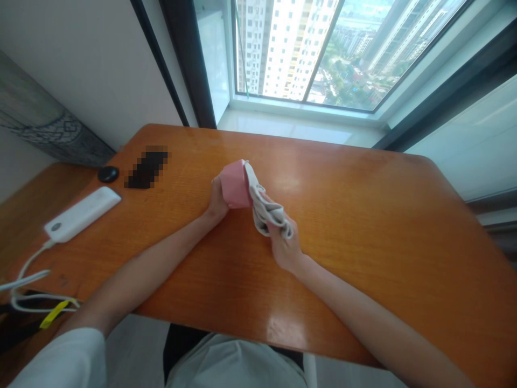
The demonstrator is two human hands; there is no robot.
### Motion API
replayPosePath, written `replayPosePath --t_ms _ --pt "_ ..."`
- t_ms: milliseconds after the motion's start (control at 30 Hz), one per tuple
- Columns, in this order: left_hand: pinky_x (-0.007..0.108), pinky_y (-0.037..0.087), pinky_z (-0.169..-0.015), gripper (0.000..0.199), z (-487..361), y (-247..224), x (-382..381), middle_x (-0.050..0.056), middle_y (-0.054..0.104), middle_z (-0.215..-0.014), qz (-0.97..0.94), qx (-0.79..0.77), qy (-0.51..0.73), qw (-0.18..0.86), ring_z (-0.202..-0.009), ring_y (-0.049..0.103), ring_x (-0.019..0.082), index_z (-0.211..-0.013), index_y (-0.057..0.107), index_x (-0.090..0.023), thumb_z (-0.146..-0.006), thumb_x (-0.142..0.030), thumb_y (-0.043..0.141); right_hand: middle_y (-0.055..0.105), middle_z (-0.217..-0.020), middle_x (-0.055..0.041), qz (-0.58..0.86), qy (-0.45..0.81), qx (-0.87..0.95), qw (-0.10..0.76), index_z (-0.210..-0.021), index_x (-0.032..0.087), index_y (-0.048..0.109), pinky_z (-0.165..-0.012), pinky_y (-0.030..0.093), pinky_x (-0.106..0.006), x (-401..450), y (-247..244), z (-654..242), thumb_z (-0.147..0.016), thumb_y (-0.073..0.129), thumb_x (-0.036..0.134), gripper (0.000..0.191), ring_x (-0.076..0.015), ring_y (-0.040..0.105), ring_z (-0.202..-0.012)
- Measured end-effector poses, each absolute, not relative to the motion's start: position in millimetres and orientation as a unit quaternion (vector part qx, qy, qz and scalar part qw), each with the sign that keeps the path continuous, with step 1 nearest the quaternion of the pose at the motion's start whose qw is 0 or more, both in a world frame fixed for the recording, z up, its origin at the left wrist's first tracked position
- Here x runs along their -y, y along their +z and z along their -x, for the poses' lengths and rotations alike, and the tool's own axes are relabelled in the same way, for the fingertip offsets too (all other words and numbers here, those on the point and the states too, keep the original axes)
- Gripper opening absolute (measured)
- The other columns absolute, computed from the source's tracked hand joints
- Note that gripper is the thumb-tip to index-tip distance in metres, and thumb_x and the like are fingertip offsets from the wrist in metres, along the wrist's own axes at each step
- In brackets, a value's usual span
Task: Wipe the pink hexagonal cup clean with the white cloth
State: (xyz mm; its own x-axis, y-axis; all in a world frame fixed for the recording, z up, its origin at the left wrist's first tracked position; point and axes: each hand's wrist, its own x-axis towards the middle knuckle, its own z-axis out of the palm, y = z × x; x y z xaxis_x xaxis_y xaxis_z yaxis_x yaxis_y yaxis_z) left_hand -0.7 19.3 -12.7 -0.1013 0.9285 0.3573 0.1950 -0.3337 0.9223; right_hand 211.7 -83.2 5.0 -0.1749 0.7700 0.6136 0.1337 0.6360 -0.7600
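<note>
A pink box-like object [234, 186] with flat faces is held above the middle of the wooden desk [363, 231]. My left hand [218, 200] grips it from the left side, with most of the fingers hidden behind it. In my right hand [286, 245] is a bunched grey-white cloth [269, 210], its fingers closed around the folds. The upper part of the cloth lies against the right side of the pink object. Whether the pink object is hollow or solid I cannot tell.
On the desk's left lie a white power strip [83, 215] with a cable [30, 261], a round black object [108, 173] and a pixelated dark object [147, 168]. A yellow tag [56, 313] is near the front left edge. A window [302, 54] stands behind the desk.
</note>
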Motion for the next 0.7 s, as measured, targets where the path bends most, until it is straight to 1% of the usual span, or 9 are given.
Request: replayPosePath --t_ms 67,100,133,200,267,367,533,633,700 --pt "0.033 0.065 -0.065 0.047 0 -7 -20 0.003 0.077 -0.081 -0.560 -0.482 0.585 0.334 -0.079 0.076 0.022 -0.088 0.070 -0.023 -0.095 -0.068 0.082 0.092 -0.136 -0.0080 0.390 0.321 0.597 0.623 -0.152 0.027 0.081 -0.119 0.070 -0.039 75 -4 -213 -0.123 0.052 0.054 0.049 -0.0242 0.087 -0.133" --pt "0.030 0.062 -0.062 0.047 -1 -4 -20 0.002 0.078 -0.081 -0.541 -0.486 0.588 0.354 -0.074 0.074 0.020 -0.095 0.072 -0.022 -0.096 -0.068 0.082 0.093 -0.131 -0.0076 0.419 0.332 0.539 0.651 -0.149 0.025 0.082 -0.117 0.071 -0.038 69 -9 -214 -0.123 0.052 0.055 0.050 -0.0231 0.088 -0.129" --pt "0.027 0.058 -0.057 0.048 -3 -1 -19 0.000 0.077 -0.077 -0.522 -0.493 0.586 0.375 -0.066 0.071 0.018 -0.101 0.072 -0.022 -0.096 -0.069 0.082 0.092 -0.132 -0.0078 0.437 0.341 0.491 0.672 -0.149 0.023 0.080 -0.120 0.069 -0.040 64 -14 -215 -0.123 0.052 0.056 0.051 -0.0224 0.087 -0.130" --pt "0.024 0.045 -0.046 0.048 -7 3 -17 -0.004 0.073 -0.067 -0.498 -0.512 0.573 0.402 -0.049 0.060 0.014 -0.110 0.072 -0.021 -0.095 -0.065 0.085 0.088 -0.145 -0.0092 0.442 0.371 0.427 0.696 -0.153 0.022 0.076 -0.130 0.062 -0.044 54 -22 -218 -0.121 0.053 0.059 0.054 -0.0217 0.083 -0.140" --pt "0.024 0.036 -0.043 0.041 -8 5 -14 -0.007 0.069 -0.059 -0.505 -0.531 0.559 0.388 -0.041 0.050 0.012 -0.122 0.074 -0.021 -0.095 -0.051 0.083 0.083 -0.155 -0.0103 0.432 0.402 0.391 0.707 -0.155 0.021 0.073 -0.136 0.057 -0.047 46 -28 -221 -0.120 0.052 0.061 0.057 -0.0213 0.079 -0.148" --pt "0.025 0.035 -0.047 0.047 -8 5 -11 -0.009 0.066 -0.056 -0.533 -0.547 0.545 0.346 -0.042 0.049 0.013 -0.138 0.078 -0.021 -0.091 -0.030 0.075 0.082 -0.157 -0.0107 0.415 0.420 0.360 0.722 -0.157 0.021 0.072 -0.138 0.055 -0.049 38 -30 -224 -0.120 0.048 0.062 0.060 -0.0215 0.078 -0.149" --pt "0.029 0.035 -0.053 0.042 -7 4 -13 -0.009 0.056 -0.051 -0.531 -0.572 0.537 0.320 -0.045 0.044 0.014 -0.128 0.086 -0.020 -0.087 -0.026 0.076 0.085 -0.150 -0.0082 0.398 0.439 0.275 0.757 -0.150 0.023 0.075 -0.139 0.055 -0.052 32 -18 -225 -0.113 0.052 0.063 0.058 -0.0240 0.080 -0.144" --pt "0.029 0.035 -0.053 0.036 -8 6 -14 -0.008 0.058 -0.051 -0.522 -0.580 0.534 0.325 -0.045 0.044 0.014 -0.122 0.086 -0.019 -0.088 -0.027 0.077 0.086 -0.144 -0.0070 0.389 0.433 0.279 0.764 -0.142 0.025 0.077 -0.136 0.058 -0.051 33 -8 -225 -0.111 0.054 0.060 0.053 -0.0252 0.081 -0.142" --pt "0.028 0.036 -0.054 0.032 -9 8 -15 -0.008 0.060 -0.052 -0.520 -0.584 0.531 0.326 -0.046 0.046 0.014 -0.120 0.086 -0.019 -0.090 -0.032 0.079 0.086 -0.141 -0.0063 0.392 0.427 0.286 0.763 -0.139 0.025 0.076 -0.134 0.059 -0.050 37 0 -225 -0.109 0.060 0.061 0.049 -0.0254 0.081 -0.139"
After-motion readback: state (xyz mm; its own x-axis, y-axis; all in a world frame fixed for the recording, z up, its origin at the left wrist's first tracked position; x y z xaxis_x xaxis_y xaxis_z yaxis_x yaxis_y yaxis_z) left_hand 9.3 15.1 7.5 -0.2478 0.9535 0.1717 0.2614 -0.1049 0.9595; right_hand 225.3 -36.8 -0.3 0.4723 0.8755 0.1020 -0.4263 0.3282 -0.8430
